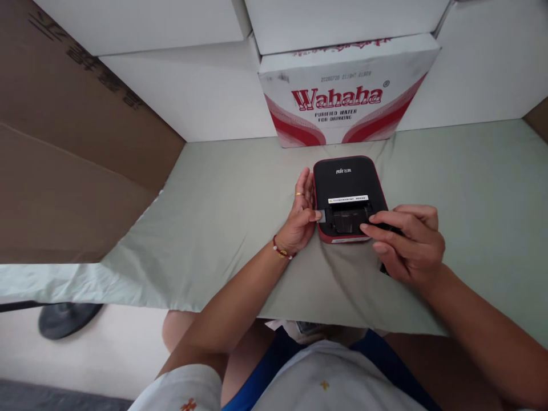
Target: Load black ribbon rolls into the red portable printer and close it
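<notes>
A black label printer (347, 180) with a red rim lies on the cloth-covered table in front of me. Its dark window (349, 220) is at the near end, below a white printed sticker (348, 199). My left hand (303, 214) holds the printer's left side, fingers along the edge and thumb pressing on a small grey tab. Two fingertips of my right hand (406, 237) touch the right part of the window; its thumb is apart from them. Something black (383, 268) shows partly under my right hand, mostly hidden, and I cannot make out what it is.
A Wahaha water carton (342, 105) stands behind the printer, against white boxes (184, 91). At the left, a large brown cardboard box (77, 160) rises beside the pale green tablecloth (222, 194). A round black base (68, 319) sits on the floor, lower left.
</notes>
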`<state>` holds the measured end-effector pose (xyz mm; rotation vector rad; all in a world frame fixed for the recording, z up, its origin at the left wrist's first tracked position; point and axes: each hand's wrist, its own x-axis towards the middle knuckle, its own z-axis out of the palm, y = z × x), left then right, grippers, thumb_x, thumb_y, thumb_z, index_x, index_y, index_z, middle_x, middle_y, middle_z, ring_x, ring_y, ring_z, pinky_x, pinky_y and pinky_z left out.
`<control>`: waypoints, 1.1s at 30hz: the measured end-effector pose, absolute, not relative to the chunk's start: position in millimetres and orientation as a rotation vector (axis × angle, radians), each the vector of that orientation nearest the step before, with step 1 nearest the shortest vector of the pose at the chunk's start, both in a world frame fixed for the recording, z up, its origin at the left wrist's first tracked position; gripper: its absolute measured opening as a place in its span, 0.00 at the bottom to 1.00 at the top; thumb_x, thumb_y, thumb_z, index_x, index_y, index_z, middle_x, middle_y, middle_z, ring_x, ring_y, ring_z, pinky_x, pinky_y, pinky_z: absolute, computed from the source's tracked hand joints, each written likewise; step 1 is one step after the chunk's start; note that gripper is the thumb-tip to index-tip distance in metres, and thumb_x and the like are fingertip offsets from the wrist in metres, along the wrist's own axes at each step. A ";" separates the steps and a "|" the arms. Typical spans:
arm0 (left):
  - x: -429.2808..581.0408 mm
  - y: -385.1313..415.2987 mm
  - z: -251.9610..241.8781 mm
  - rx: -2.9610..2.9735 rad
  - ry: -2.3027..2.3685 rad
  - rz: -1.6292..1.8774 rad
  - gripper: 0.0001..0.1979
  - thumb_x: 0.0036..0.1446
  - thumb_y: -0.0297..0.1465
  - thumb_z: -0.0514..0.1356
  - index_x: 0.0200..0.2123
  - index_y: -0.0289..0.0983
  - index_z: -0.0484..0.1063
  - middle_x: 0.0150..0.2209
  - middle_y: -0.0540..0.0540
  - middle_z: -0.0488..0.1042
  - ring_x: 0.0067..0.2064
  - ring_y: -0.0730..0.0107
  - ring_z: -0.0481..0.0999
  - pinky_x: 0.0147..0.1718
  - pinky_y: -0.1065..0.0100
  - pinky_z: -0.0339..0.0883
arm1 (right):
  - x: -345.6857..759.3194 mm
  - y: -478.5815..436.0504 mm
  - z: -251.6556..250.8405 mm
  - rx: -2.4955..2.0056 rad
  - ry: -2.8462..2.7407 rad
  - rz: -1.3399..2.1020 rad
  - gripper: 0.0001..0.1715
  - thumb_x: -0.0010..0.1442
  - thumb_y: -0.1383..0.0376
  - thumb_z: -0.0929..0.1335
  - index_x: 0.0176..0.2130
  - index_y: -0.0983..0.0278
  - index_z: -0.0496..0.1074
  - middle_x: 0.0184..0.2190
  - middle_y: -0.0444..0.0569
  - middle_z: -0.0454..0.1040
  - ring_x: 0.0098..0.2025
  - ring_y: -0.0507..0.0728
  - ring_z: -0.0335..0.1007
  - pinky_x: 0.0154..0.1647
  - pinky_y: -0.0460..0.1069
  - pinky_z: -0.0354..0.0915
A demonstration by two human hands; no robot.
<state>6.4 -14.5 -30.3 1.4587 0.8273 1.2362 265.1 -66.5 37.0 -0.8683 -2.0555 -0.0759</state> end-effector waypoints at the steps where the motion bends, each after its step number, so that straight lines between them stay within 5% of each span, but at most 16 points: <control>1: 7.0 -14.4 -30.5 1.447 0.811 1.236 0.56 0.60 0.63 0.62 0.80 0.57 0.36 0.85 0.45 0.42 0.84 0.55 0.52 0.76 0.50 0.62 | 265.4 -65.5 37.0 -0.866 -2.060 -0.067 0.16 0.74 0.53 0.68 0.50 0.45 0.87 0.44 0.46 0.88 0.45 0.64 0.79 0.47 0.64 0.71; 6: 9.5 -11.7 -40.1 1.395 0.754 1.281 0.57 0.56 0.62 0.68 0.80 0.57 0.42 0.85 0.45 0.42 0.85 0.53 0.50 0.78 0.50 0.58 | 263.4 -60.4 46.2 -0.713 -2.056 0.055 0.13 0.72 0.60 0.70 0.49 0.47 0.87 0.43 0.45 0.89 0.46 0.61 0.81 0.48 0.61 0.76; 12: 11.1 -5.9 -51.1 1.351 0.704 1.329 0.55 0.55 0.61 0.69 0.78 0.54 0.50 0.83 0.41 0.52 0.81 0.49 0.59 0.75 0.48 0.60 | 252.5 -40.1 91.6 -1.174 -2.006 0.433 0.24 0.76 0.50 0.63 0.39 0.52 0.85 0.34 0.46 0.87 0.36 0.60 0.82 0.43 0.58 0.76; 17: 10.5 -3.9 -49.2 1.321 0.687 1.361 0.52 0.52 0.56 0.73 0.75 0.53 0.57 0.80 0.41 0.60 0.78 0.48 0.65 0.71 0.49 0.66 | 230.9 11.6 107.4 -1.548 -2.331 0.303 0.16 0.69 0.60 0.67 0.44 0.55 0.87 0.37 0.48 0.88 0.35 0.61 0.81 0.38 0.55 0.70; 23: 11.9 -1.9 -49.1 1.292 0.673 1.356 0.53 0.50 0.55 0.73 0.75 0.52 0.58 0.79 0.41 0.61 0.77 0.48 0.65 0.71 0.49 0.65 | 211.3 50.0 111.3 -1.619 -2.701 0.353 0.24 0.58 0.68 0.73 0.54 0.56 0.87 0.46 0.51 0.89 0.44 0.66 0.83 0.44 0.57 0.72; 26: 12.8 -0.2 -50.8 1.303 0.680 1.363 0.52 0.52 0.56 0.72 0.75 0.52 0.58 0.79 0.41 0.61 0.77 0.48 0.65 0.71 0.48 0.64 | 217.6 58.2 114.5 -1.472 -2.763 0.555 0.28 0.55 0.62 0.78 0.56 0.54 0.85 0.39 0.45 0.88 0.34 0.60 0.82 0.37 0.54 0.73; 29: 12.7 1.8 -52.4 1.324 0.687 1.349 0.52 0.52 0.57 0.71 0.75 0.51 0.57 0.78 0.40 0.62 0.78 0.48 0.64 0.73 0.47 0.63 | 224.6 66.9 109.6 -1.433 -2.724 0.709 0.22 0.64 0.61 0.73 0.57 0.53 0.85 0.26 0.41 0.83 0.23 0.56 0.75 0.30 0.53 0.70; 33: 11.8 4.2 -54.5 1.360 0.685 1.343 0.51 0.54 0.58 0.70 0.76 0.52 0.56 0.78 0.41 0.62 0.78 0.48 0.64 0.72 0.46 0.63 | 221.0 71.2 101.0 -1.606 -2.759 0.436 0.22 0.61 0.66 0.73 0.53 0.54 0.86 0.32 0.47 0.86 0.31 0.61 0.80 0.35 0.55 0.71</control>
